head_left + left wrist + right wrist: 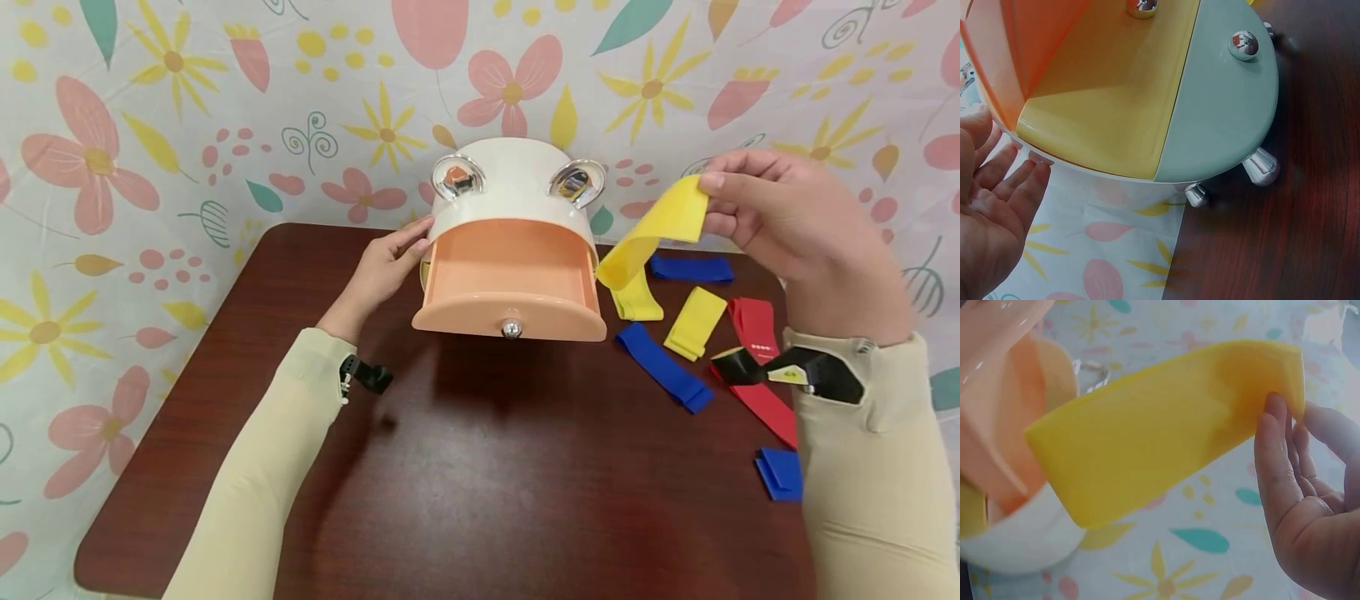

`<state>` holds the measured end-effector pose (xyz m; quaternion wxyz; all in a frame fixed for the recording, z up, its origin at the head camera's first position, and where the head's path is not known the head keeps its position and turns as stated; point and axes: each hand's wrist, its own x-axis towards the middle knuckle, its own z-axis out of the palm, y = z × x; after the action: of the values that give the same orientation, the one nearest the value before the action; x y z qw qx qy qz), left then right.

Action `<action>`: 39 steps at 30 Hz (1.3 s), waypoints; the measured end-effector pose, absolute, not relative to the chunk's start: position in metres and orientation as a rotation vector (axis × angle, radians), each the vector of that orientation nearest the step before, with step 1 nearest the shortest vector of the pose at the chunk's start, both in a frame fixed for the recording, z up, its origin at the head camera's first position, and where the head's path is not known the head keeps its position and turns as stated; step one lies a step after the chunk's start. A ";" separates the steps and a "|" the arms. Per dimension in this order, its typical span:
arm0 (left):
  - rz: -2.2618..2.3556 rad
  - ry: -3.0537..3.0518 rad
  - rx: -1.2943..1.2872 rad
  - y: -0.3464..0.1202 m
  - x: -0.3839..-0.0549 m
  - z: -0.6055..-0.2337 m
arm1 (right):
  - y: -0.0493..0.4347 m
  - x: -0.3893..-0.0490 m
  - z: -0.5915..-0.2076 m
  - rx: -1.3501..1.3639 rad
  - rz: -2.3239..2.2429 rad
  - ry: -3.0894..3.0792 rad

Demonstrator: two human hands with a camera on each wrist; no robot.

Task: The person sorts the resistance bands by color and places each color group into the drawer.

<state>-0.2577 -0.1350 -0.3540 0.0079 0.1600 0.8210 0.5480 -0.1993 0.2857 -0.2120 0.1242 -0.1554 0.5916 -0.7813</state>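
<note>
A small rounded white chest of drawers (517, 187) stands at the table's back, its peach top drawer (510, 312) pulled out. In the left wrist view, a yellow drawer front (1116, 94) and a green drawer front (1222, 106), with chrome knobs, sit closed below it. My left hand (386, 267) rests its fingertips against the chest's left side, fingers extended. My right hand (795, 221) pinches one end of a yellow resistance band (663, 221) between thumb and fingers. The band (1147, 437) hangs in an arch to the right of the open drawer, above the table.
Right of the chest lie more flat bands: a yellow band (696, 323), a blue band (663, 367), a red band (752, 325) and a folded blue band (780, 475). Another blue band (692, 268) lies farther back. A flowered cloth (300, 108) hangs behind the dark wooden table (480, 483).
</note>
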 end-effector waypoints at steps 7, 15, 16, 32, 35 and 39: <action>1.698 2.578 0.497 -0.135 -0.259 -0.356 | 0.243 -0.209 -0.204 -0.466 -2.295 1.760; 1.675 2.604 0.487 -0.134 -0.258 -0.354 | 0.195 -0.218 -0.200 -0.521 -2.164 1.810; 1.671 2.608 0.481 -0.134 -0.258 -0.353 | 0.190 -0.219 -0.199 -0.530 -2.141 1.811; 1.664 2.608 0.495 -0.135 -0.256 -0.352 | 0.116 -0.225 -0.202 -0.489 -1.923 1.885; 1.665 2.598 0.497 -0.134 -0.256 -0.352 | 0.117 -0.227 -0.205 -0.496 -1.880 1.910; 1.658 2.590 0.494 -0.132 -0.257 -0.353 | 0.131 -0.234 -0.218 -0.412 -1.706 2.090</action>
<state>-0.2569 -0.1324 -0.3535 0.0133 0.1586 0.8315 0.5322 -0.2338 0.1312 -0.2184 0.2048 -0.1478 0.7495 -0.6120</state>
